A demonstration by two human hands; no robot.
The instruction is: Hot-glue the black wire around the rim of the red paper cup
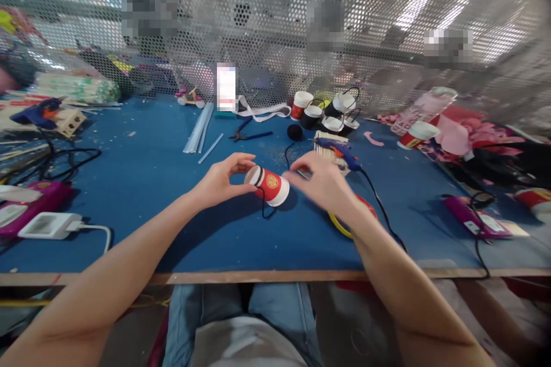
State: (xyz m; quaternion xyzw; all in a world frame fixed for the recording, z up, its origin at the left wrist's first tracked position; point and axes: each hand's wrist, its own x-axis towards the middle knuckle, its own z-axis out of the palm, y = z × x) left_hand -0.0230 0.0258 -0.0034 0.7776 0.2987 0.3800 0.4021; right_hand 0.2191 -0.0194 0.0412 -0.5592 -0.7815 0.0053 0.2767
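Note:
A red paper cup (272, 184) with white ends and a gold emblem is tipped on its side in front of me. Around one end runs a black band, and a loop of black cord (264, 206) hangs from it. My left hand (226, 179) grips the cup at its left end, thumb below and fingers above. Close to the cup's right end is my right hand (321, 178), its fingertips smeared by motion; whether they hold anything is unclear. A thin black cord runs near those fingers, below a round black pompom (295, 132).
Behind the right hand, a blue glue gun (338, 150) rests on a small rack, its cable trailing right. A yellow tape roll (340, 225) lies under my right forearm. Farther back are pliers (252, 135), glue sticks (199, 129) and several cups (310, 117). Purple power strips (476, 217) flank both sides.

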